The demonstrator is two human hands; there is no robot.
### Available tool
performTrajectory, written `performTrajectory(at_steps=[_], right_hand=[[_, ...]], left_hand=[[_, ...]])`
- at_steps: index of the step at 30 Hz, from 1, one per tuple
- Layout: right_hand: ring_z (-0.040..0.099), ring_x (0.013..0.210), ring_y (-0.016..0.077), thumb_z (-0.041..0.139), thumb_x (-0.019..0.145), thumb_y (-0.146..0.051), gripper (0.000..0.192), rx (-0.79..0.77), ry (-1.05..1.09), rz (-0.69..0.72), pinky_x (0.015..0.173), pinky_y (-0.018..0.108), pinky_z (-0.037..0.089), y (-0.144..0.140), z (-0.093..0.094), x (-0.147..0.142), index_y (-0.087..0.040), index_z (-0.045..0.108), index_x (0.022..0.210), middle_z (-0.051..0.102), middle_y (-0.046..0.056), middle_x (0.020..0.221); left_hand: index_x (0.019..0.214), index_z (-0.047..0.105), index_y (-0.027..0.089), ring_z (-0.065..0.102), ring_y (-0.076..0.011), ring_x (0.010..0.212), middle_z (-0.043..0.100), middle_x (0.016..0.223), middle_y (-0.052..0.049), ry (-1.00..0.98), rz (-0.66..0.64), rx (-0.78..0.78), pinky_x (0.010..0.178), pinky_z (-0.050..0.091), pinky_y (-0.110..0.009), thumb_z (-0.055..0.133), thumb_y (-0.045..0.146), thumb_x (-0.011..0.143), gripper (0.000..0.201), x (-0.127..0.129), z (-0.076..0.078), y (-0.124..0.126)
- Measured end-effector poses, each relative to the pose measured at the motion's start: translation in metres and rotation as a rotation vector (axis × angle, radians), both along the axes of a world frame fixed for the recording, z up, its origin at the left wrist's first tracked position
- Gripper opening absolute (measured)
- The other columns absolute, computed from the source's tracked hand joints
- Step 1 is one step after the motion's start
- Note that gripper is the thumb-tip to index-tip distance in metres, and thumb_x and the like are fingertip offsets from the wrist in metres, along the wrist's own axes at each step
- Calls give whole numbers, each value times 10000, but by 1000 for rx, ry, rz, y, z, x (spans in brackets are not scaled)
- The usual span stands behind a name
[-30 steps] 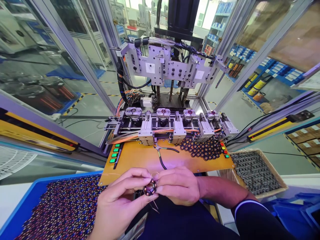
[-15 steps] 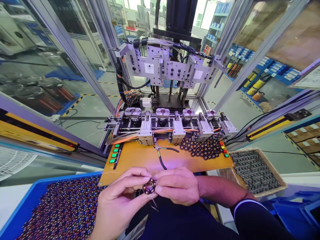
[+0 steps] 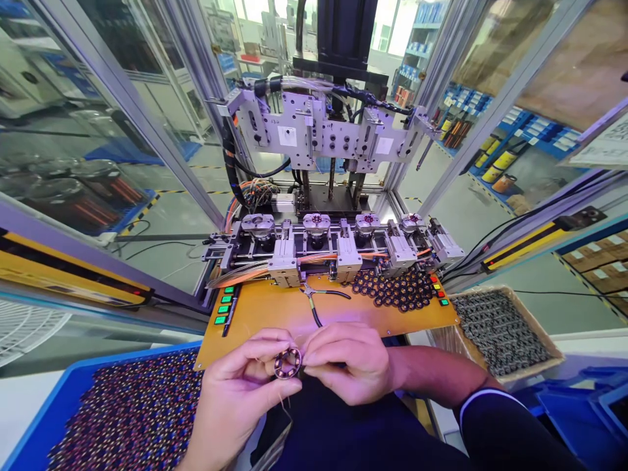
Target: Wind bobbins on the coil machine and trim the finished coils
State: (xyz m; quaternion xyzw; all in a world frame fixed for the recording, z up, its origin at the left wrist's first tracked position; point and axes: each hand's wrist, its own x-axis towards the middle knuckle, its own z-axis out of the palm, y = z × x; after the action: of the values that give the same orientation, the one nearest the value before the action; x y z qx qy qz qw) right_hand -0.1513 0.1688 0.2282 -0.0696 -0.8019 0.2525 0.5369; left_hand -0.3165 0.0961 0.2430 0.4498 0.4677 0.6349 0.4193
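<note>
Winding machine (image 3: 333,137): grey metal head with hoses and brackets, standing well beyond the grip and above it, inside an aluminium-framed glass enclosure. Fixture row (image 3: 333,239): four round nests in a line on a slide, beyond the grip, each with a small ring seated on top. Blue bin (image 3: 34,418): to the left of the grip and below it, filled with small dark wound rings. Cardboard box (image 3: 549,340): well to the right of the grip, packed with small dark parts in tight rows. Orange panel (image 3: 265,311): flat plate just beyond the grip, with green buttons at its left edge and red and green buttons at its right. Loose ring pile (image 3: 397,291): dark rings heaped on the panel, beyond the grip and to its right. Pliers (image 3: 318,301): black-handled, lying on the panel just beyond the grip. Left hand (image 3: 235,399): fingers curled narrowly, thumb and forefinger pinching the left rim of the ring. Right hand (image 3: 348,366): fingers closed in, fingertips touching the ring's right side. Stator ring (image 3: 287,364): small, copper-wound, face towards the camera, held between both hands; a thin wire tail hangs below it.
</note>
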Motion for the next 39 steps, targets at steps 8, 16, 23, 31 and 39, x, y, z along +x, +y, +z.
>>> performTrajectory(at_steps=[8,16,23,31,39], right_hand=[[676,766,86,585,949,-153,140,74,-57,-3,731,164,566,7,7,5,-79,694,903,702,90,819],[694,851,89,533,950,-112,181,229,-72,-18,807,163,568,12,0,5,-93,706,897,710,81,807],[687,987,143,558,900,-79,164,283,-99,55,916,229,578,15,-14,8,-62,711,957,715,115,869],[687,1019,139,581,887,-93,126,347,-152,8,932,224,579,14,-17,8,-85,701,925,714,117,913],[705,956,152,527,919,-105,158,370,-10,-42,850,234,614,13,-8,4,-73,674,968,708,102,869]], left_hand=[[834,802,295,729,-115,716,767,856,15,-27,-29,-38,667,581,-154,872,73,554,365,0,-2,1],[829,804,264,742,-150,751,770,857,-17,-9,-18,-29,671,592,-182,867,54,552,353,-1,-4,2],[821,809,262,747,-174,783,770,841,-34,11,-6,-35,677,598,-200,871,60,538,352,-4,-1,1],[817,814,263,741,-164,738,775,843,-42,-100,-22,-70,667,592,-197,895,90,515,358,-1,-9,5],[809,818,272,741,-170,803,782,878,-60,-216,-34,-141,715,586,-199,921,132,486,367,-1,-15,5]])
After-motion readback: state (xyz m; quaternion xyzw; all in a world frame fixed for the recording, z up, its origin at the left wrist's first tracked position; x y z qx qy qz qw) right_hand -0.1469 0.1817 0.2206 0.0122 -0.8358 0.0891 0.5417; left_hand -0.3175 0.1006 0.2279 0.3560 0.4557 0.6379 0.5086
